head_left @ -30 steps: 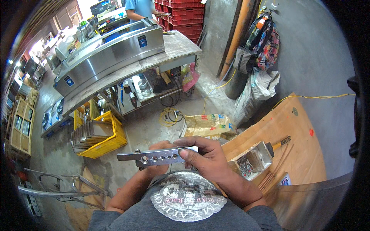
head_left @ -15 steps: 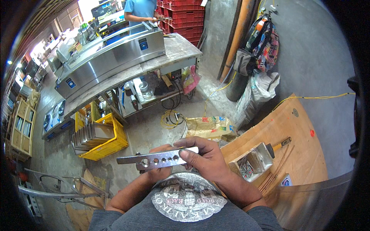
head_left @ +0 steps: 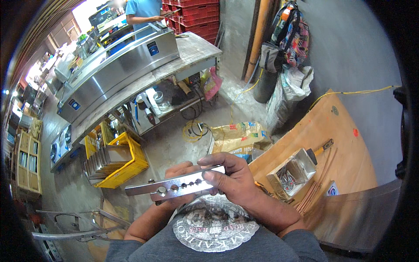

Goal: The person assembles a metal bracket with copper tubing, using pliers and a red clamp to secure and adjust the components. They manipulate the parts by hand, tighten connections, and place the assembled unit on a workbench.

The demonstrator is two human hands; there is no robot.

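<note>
A shiny metal flaring bar (head_left: 185, 185), with a row of round holes growing larger toward its left end, is held in front of my chest. It is made of two long halves, and the upper one reaches farther left. My right hand (head_left: 235, 177) grips the bar's right end, thumb pressed on its face and fingers over the top. Behind the middle of the bar, my left hand (head_left: 180, 169) is closed around it; most of its palm is hidden. A small screw or nut (head_left: 151, 180) stands on the upper edge near the left end.
To the right, a wooden board (head_left: 349, 166) bears an open box of small metal parts (head_left: 291, 174), a hammer (head_left: 322, 149) and copper-coloured rods (head_left: 317, 183). A yellow crate (head_left: 124, 168) of metal sheets stands by the workbench (head_left: 198, 50). Beyond the bench is another person (head_left: 144, 17).
The bar's left end has dipped and shifted slightly left, and its face has turned a little. Both hands keep their hold. The surroundings have shifted as the head view moved.
</note>
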